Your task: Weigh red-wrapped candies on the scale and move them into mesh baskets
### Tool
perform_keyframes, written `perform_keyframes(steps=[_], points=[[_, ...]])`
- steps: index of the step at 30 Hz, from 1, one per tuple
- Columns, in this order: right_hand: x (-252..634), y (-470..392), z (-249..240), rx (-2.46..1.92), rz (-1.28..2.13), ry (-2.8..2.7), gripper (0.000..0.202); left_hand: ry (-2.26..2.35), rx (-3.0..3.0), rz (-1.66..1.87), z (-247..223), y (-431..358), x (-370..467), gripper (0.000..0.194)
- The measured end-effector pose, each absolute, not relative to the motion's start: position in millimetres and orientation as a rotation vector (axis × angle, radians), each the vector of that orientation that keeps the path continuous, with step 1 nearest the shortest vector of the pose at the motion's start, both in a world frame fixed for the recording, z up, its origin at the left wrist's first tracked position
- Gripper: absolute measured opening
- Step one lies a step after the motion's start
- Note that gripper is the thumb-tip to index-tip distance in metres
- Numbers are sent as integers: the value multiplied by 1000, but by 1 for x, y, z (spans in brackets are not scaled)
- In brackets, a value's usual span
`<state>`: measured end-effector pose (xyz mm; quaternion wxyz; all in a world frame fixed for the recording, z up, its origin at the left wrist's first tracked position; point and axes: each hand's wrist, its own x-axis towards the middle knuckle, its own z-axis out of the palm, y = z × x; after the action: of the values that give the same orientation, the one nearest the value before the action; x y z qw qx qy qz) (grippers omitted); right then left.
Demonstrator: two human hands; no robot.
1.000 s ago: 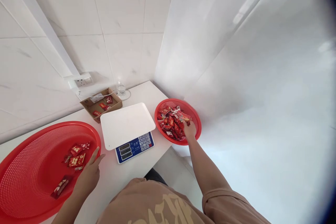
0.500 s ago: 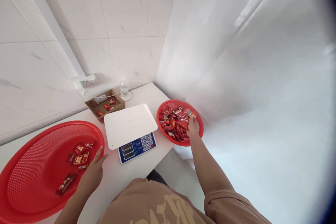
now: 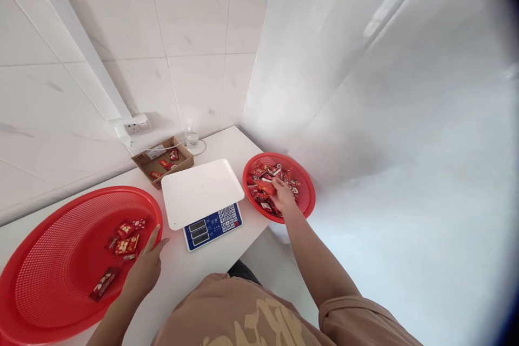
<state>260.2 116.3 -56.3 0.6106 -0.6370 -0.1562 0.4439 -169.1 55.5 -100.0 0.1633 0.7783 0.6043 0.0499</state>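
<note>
My left hand (image 3: 145, 267) is closed on the right rim of a large red plastic basket (image 3: 44, 259), fingers on both sides of the edge. Inside this basket lie several red snack packets (image 3: 126, 244) and one dark red packet (image 3: 104, 283). Over at the right, my right hand (image 3: 283, 198) reaches into a smaller red basket (image 3: 309, 203) heaped with small wrapped packets. Its fingertips pinch a shiny red snack packet (image 3: 266, 187) on the left side of the heap. Part of the heap is hidden beneath that hand.
Between the baskets stands a scale with a white pan (image 3: 203, 189) and blue keypad panel (image 3: 214, 225). Behind it are a cardboard box (image 3: 184, 161) holding a few red packets and a clear container (image 3: 192, 138). A cable runs to the wall socket (image 3: 138, 125).
My right hand has moved left across the small basket. The pale packet at its fingertips has left them, and a red packet is now pinched there. My left hand stays on the rim.
</note>
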Motion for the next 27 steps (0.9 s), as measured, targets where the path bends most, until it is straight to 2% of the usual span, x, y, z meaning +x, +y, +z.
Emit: perform_keyframes(steps=[3, 5, 11, 19, 22, 27], points=[[223, 131, -45, -1349, 1193, -694, 35, 1735, 2213, 132, -98, 56, -168, 50], [214, 139, -41, -1401, 1186, -867, 44, 1740, 2212, 148, -97, 57, -167, 50], [259, 135, -71, -2107, 690, -1226, 58, 1750, 2221, 142, -99, 55, -167, 50], [273, 137, -107, -2460, 714, -1200, 81, 1750, 2227, 165, -104, 56, -167, 53], [277, 145, -110, -2490, 662, -1170, 78, 1751, 2223, 193, -106, 56, -168, 53], [295, 146, -115, -2428, 607, -1085, 60, 1731, 2222, 174, -108, 56, -169, 53]])
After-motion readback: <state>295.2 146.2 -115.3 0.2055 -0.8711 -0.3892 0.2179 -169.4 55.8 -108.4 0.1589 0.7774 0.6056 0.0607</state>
